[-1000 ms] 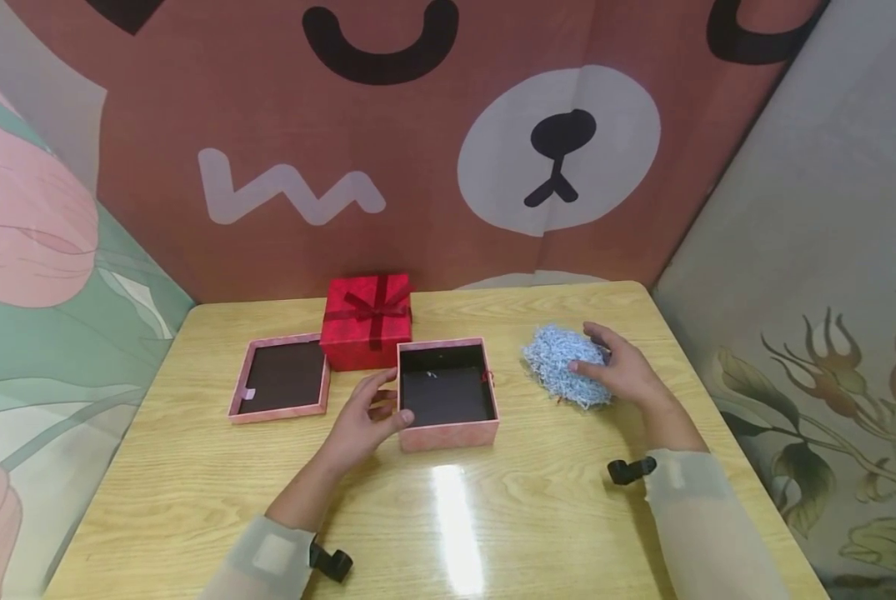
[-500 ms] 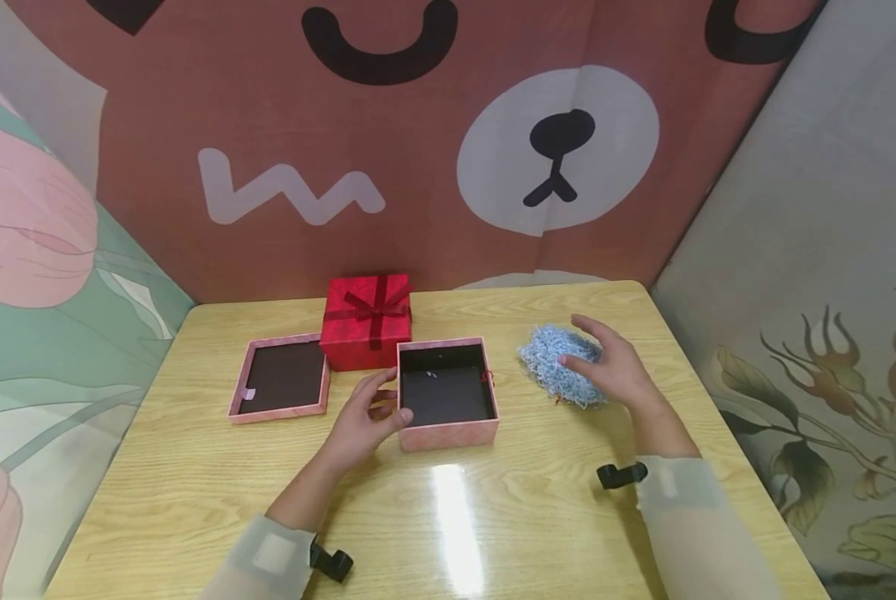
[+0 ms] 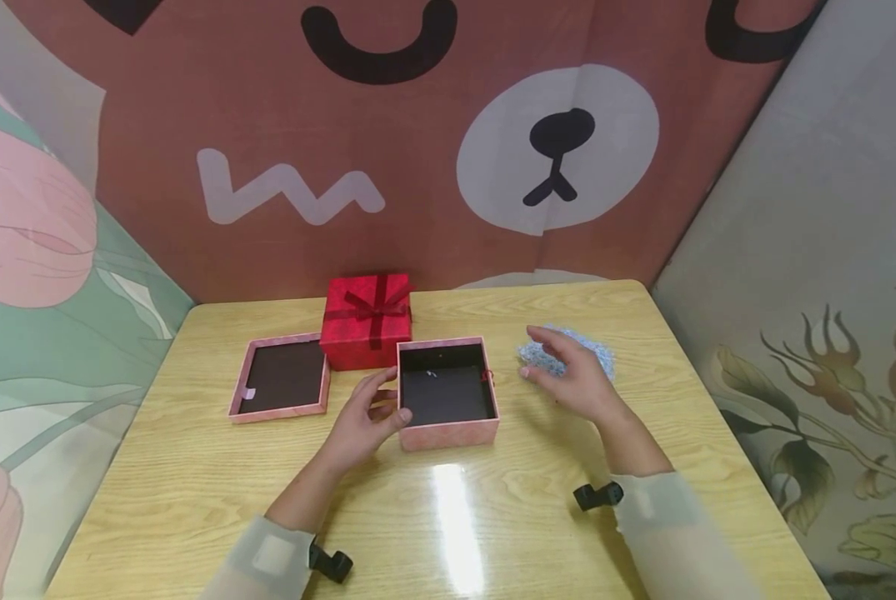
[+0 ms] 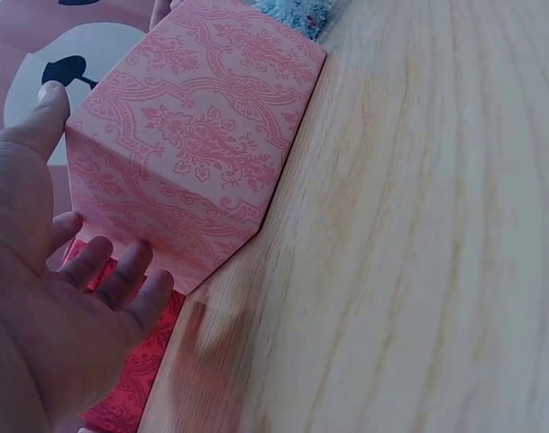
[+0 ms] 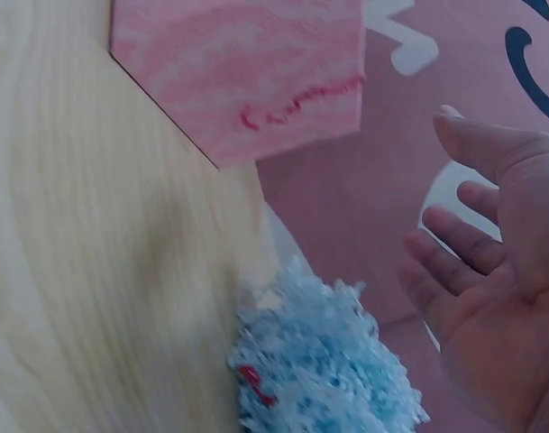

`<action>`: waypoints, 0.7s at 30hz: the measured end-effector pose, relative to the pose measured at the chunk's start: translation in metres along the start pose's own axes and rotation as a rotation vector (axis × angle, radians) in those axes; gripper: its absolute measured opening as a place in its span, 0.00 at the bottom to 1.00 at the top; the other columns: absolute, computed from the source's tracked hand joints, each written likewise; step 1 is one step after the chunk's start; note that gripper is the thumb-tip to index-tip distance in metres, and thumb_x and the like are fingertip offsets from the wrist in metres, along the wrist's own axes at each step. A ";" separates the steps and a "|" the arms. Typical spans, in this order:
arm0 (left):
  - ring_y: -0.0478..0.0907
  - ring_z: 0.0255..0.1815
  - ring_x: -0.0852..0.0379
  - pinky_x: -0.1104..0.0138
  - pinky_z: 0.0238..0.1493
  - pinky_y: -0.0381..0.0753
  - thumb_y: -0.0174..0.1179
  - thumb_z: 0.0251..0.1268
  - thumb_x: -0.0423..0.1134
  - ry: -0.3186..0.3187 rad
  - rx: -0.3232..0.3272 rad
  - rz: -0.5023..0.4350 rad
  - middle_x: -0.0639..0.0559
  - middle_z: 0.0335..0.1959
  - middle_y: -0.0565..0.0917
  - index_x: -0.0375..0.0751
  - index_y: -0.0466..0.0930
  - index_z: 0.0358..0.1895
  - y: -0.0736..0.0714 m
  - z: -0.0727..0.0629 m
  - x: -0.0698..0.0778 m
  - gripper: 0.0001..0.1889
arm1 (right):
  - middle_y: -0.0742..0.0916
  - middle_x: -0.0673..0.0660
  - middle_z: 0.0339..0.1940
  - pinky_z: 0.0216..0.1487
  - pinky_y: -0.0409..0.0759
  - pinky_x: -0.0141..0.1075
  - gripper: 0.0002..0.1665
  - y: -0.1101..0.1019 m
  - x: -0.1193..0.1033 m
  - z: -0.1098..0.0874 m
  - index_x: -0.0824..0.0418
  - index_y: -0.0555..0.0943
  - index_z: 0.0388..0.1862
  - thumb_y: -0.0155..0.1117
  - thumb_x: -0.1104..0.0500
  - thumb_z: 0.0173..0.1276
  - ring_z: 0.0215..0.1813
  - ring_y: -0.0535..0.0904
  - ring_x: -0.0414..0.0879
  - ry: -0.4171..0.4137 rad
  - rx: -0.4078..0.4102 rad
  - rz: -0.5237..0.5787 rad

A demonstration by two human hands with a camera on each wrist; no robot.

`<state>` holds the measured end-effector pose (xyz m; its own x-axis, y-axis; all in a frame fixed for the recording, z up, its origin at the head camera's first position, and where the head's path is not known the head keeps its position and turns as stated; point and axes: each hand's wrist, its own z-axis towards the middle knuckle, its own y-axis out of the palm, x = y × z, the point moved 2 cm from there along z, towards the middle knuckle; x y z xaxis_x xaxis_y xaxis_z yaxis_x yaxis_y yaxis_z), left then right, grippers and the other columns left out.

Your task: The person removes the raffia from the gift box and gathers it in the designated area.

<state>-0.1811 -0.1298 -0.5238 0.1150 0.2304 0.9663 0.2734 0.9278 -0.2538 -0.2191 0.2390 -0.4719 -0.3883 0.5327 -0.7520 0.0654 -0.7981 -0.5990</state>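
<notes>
An open pink patterned gift box (image 3: 448, 437) with a dark inside stands mid-table. My left hand (image 3: 361, 423) is at its left side. In the left wrist view the fingertips (image 4: 130, 263) are against or very close to the box wall, and the thumb is by its upper edge. My right hand (image 3: 575, 379) hovers with relaxed fingers, holding nothing, partly in front of a heap of light blue shredded paper (image 3: 601, 360). The right wrist view shows this hand apart from the shredded paper (image 5: 328, 361), whose edge has a red shred (image 5: 256, 383).
A pink box lid (image 3: 278, 414) lies inside up at the left. Behind it and the open box stands a red gift box (image 3: 353, 346) with a dark red bow. A red strand (image 5: 297, 104) clings to the open box's right wall. A printed cloth rises behind the table (image 3: 192, 475).
My right hand has come away from the shredded paper, moving left toward the open box with nothing in it. The left hand and the boxes have stayed in place.
</notes>
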 end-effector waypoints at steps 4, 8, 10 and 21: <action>0.72 0.69 0.40 0.43 0.71 0.72 0.72 0.67 0.42 0.007 -0.008 -0.009 0.45 0.73 0.66 0.42 0.61 0.80 0.000 -0.001 0.001 0.41 | 0.78 0.59 0.73 0.71 0.75 0.48 0.39 0.014 -0.002 -0.001 0.60 0.71 0.77 0.74 0.54 0.71 0.71 0.76 0.58 -0.006 -0.053 0.044; 0.71 0.70 0.38 0.43 0.71 0.71 0.75 0.63 0.39 0.021 -0.021 -0.022 0.42 0.74 0.66 0.42 0.60 0.80 0.001 -0.002 0.001 0.45 | 0.77 0.59 0.75 0.72 0.73 0.51 0.41 0.025 -0.006 -0.003 0.60 0.69 0.78 0.72 0.50 0.72 0.72 0.75 0.62 0.001 -0.119 0.073; 0.71 0.71 0.38 0.42 0.71 0.71 0.77 0.60 0.38 0.023 -0.026 -0.026 0.42 0.75 0.66 0.42 0.60 0.81 0.002 -0.002 0.001 0.48 | 0.75 0.58 0.76 0.72 0.73 0.54 0.43 0.030 -0.007 -0.005 0.59 0.68 0.80 0.72 0.48 0.72 0.72 0.75 0.64 0.008 -0.157 0.063; 0.70 0.71 0.43 0.47 0.71 0.73 0.84 0.49 0.44 -0.005 -0.056 0.025 0.42 0.77 0.63 0.57 0.59 0.81 0.007 -0.003 0.001 0.56 | 0.67 0.53 0.82 0.72 0.70 0.61 0.68 0.050 -0.015 -0.015 0.52 0.57 0.85 0.85 0.38 0.52 0.73 0.72 0.66 0.033 -0.282 0.014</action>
<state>-0.1765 -0.1242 -0.5248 0.1174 0.2549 0.9598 0.3238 0.9039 -0.2796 -0.1968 0.1958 -0.4948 -0.3553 0.5346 -0.7668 0.3252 -0.6984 -0.6376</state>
